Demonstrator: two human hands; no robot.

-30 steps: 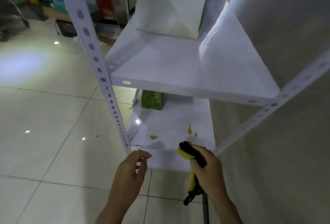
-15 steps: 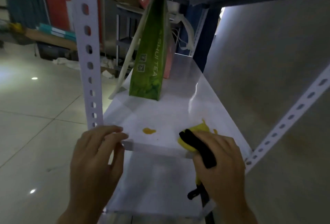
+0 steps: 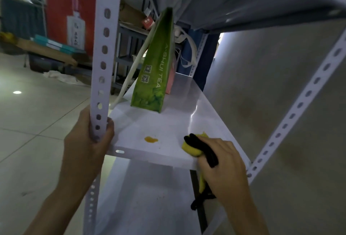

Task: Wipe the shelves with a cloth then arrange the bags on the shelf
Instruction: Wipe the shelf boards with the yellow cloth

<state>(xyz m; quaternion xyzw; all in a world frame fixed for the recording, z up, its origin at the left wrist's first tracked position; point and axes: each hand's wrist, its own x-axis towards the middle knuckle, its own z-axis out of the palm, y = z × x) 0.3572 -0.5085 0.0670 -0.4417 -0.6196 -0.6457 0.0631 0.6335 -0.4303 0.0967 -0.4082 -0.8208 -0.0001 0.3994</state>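
Observation:
A white metal shelf runs away from me, with an orange stain near its front edge. My right hand presses a yellow and black cloth onto the shelf's front right corner, to the right of the stain. My left hand grips the perforated white upright post at the shelf's front left corner. A green paper bag marked "A-SHUI TEA" stands upright farther back on the shelf, with a pink bag partly hidden behind it.
Another shelf hangs overhead and a lower one lies beneath. A grey wall closes the right side, crossed by a diagonal perforated brace. Tiled floor spreads left, with a red poster and boxes beyond.
My view dropped from above the upper shelf to the level of the stained one. My left hand moved from the shelf edge and took hold of the post. The cloth came down onto the shelf.

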